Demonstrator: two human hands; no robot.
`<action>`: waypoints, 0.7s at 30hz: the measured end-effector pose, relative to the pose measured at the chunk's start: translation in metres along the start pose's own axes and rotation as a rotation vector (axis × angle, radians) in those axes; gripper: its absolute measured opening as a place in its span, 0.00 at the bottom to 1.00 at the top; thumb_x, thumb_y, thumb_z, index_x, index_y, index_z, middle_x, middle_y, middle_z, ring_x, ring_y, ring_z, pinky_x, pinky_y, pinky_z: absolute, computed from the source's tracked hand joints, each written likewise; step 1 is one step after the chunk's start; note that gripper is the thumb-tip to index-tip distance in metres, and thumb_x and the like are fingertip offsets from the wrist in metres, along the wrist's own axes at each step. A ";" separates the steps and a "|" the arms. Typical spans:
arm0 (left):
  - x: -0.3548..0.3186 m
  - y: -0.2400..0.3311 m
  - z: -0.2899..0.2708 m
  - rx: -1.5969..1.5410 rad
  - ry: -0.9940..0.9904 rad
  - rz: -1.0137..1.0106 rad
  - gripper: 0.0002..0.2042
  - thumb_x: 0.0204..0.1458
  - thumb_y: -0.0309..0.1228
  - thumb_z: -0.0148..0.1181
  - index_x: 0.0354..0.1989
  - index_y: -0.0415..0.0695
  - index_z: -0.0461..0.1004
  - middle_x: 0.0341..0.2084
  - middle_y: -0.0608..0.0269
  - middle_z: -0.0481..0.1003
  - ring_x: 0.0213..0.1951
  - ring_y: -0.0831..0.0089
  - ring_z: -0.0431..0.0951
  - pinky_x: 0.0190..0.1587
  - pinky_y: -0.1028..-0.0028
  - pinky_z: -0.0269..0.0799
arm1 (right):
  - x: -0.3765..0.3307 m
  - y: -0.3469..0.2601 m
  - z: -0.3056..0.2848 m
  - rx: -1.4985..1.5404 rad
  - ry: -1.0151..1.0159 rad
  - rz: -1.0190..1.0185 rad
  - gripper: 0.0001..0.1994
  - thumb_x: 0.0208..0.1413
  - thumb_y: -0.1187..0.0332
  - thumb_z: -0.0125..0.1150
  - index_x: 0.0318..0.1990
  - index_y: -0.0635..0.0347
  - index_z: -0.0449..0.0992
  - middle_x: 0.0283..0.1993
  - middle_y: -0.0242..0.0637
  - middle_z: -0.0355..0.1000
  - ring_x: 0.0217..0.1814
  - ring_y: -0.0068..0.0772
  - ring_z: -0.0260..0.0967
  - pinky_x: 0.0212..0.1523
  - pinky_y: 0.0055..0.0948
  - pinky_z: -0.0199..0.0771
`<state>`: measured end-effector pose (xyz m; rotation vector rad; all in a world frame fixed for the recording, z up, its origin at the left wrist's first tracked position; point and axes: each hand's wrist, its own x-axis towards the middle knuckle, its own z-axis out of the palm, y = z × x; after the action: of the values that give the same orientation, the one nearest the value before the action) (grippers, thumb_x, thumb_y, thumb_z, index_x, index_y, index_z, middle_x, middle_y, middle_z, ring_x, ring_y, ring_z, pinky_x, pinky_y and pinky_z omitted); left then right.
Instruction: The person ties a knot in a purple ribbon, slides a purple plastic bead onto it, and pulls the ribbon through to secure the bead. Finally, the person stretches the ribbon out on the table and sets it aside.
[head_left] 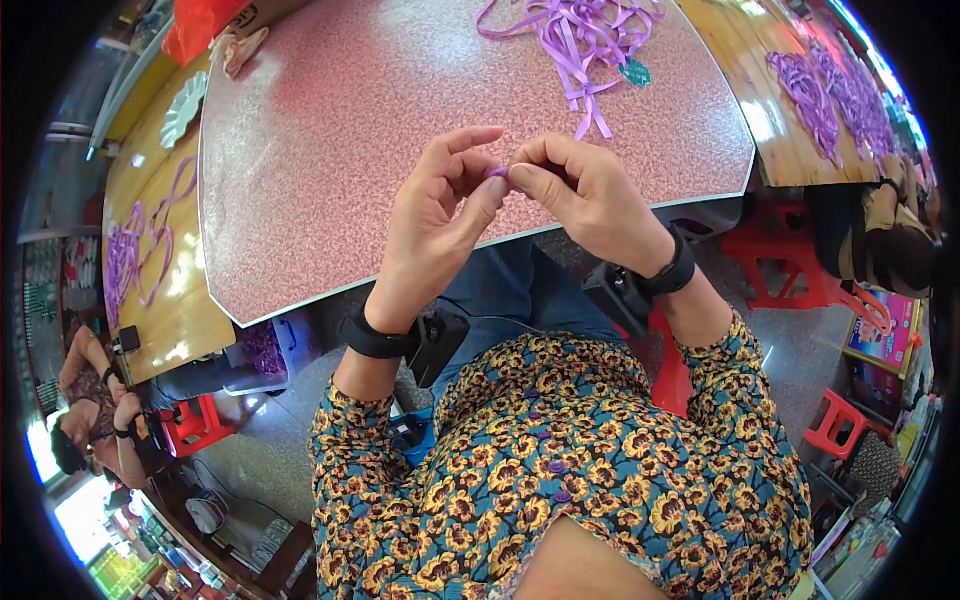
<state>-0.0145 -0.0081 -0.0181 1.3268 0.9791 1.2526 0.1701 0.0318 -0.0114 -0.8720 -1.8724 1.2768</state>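
Note:
Above the near edge of the pink speckled table [310,190], my two hands meet fingertip to fingertip. Between them shows a small bit of purple ribbon [499,173], mostly hidden by the fingers. My left hand [432,208] pinches it with thumb and fingers, its index finger raised. From the other side my right hand [598,200] closes thumb and bent index finger on it. A loose tangle of purple ribbons [590,40] lies beyond my hands on the far part of the table, its loose ends trailing toward my right hand.
A green tag [635,72] lies beside the tangle. More purple ribbons [805,100] lie on the wooden table at right, others [125,255] at left. A red bag [200,30] is at far left. Co-workers sit on both sides; red stools [200,425] stand on the floor.

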 end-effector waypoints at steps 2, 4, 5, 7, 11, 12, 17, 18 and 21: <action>0.000 0.006 -0.001 -0.081 -0.029 -0.040 0.20 0.58 0.22 0.58 0.58 0.39 0.64 0.36 0.65 0.74 0.40 0.81 0.72 0.45 0.78 0.70 | 0.002 -0.001 -0.005 0.104 -0.074 0.081 0.10 0.65 0.64 0.56 0.40 0.63 0.73 0.29 0.24 0.66 0.29 0.13 0.61 0.28 0.16 0.62; -0.001 0.010 -0.003 -0.156 -0.098 -0.107 0.20 0.58 0.24 0.58 0.58 0.39 0.63 0.39 0.63 0.73 0.42 0.80 0.73 0.46 0.79 0.70 | 0.002 -0.004 -0.009 0.207 -0.146 0.162 0.12 0.66 0.61 0.54 0.39 0.62 0.72 0.27 0.22 0.63 0.27 0.11 0.58 0.26 0.15 0.59; 0.000 0.009 -0.004 -0.157 -0.098 -0.106 0.20 0.58 0.24 0.58 0.58 0.39 0.63 0.39 0.63 0.73 0.42 0.80 0.73 0.46 0.79 0.70 | 0.002 -0.006 -0.010 0.280 -0.175 0.189 0.13 0.66 0.59 0.53 0.40 0.60 0.72 0.27 0.21 0.61 0.26 0.10 0.55 0.25 0.14 0.56; 0.001 0.006 -0.008 -0.222 -0.067 -0.167 0.17 0.58 0.27 0.59 0.55 0.39 0.66 0.38 0.63 0.74 0.39 0.78 0.73 0.45 0.76 0.71 | 0.002 -0.008 -0.010 0.353 -0.205 0.216 0.13 0.67 0.58 0.52 0.40 0.59 0.71 0.26 0.20 0.58 0.26 0.09 0.52 0.24 0.13 0.52; 0.001 0.006 -0.007 -0.209 -0.074 -0.151 0.16 0.58 0.26 0.60 0.54 0.40 0.66 0.40 0.62 0.74 0.40 0.78 0.74 0.46 0.76 0.71 | 0.003 -0.003 -0.009 0.664 -0.257 0.348 0.12 0.67 0.58 0.52 0.40 0.58 0.71 0.27 0.19 0.57 0.25 0.09 0.49 0.22 0.13 0.49; 0.000 0.007 -0.003 -0.183 -0.057 -0.110 0.16 0.58 0.24 0.59 0.53 0.39 0.66 0.40 0.62 0.74 0.42 0.78 0.74 0.48 0.76 0.71 | 0.003 0.000 -0.011 0.761 -0.282 0.376 0.12 0.67 0.58 0.52 0.40 0.58 0.71 0.27 0.19 0.57 0.25 0.09 0.49 0.21 0.13 0.49; -0.003 0.006 0.005 -0.121 -0.002 0.030 0.16 0.57 0.20 0.59 0.53 0.37 0.67 0.41 0.63 0.74 0.44 0.78 0.74 0.51 0.77 0.70 | 0.004 -0.001 -0.009 0.777 -0.196 0.434 0.12 0.66 0.60 0.53 0.41 0.59 0.72 0.25 0.18 0.57 0.23 0.08 0.49 0.21 0.12 0.49; -0.002 0.008 0.005 -0.121 -0.018 0.043 0.16 0.57 0.21 0.59 0.53 0.37 0.68 0.41 0.63 0.74 0.44 0.79 0.74 0.51 0.77 0.70 | 0.003 -0.003 -0.008 0.645 -0.137 0.412 0.11 0.66 0.60 0.53 0.41 0.60 0.73 0.24 0.18 0.58 0.23 0.08 0.49 0.21 0.12 0.49; -0.001 0.009 0.005 -0.181 -0.028 0.016 0.17 0.57 0.22 0.59 0.55 0.37 0.68 0.41 0.64 0.73 0.44 0.79 0.73 0.51 0.77 0.70 | 0.002 -0.007 0.000 0.313 0.024 0.201 0.10 0.64 0.62 0.56 0.42 0.60 0.75 0.24 0.18 0.62 0.22 0.07 0.53 0.21 0.12 0.52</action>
<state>-0.0101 -0.0112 -0.0094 1.2094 0.8165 1.3002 0.1683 0.0317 -0.0043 -0.9163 -1.5385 1.6217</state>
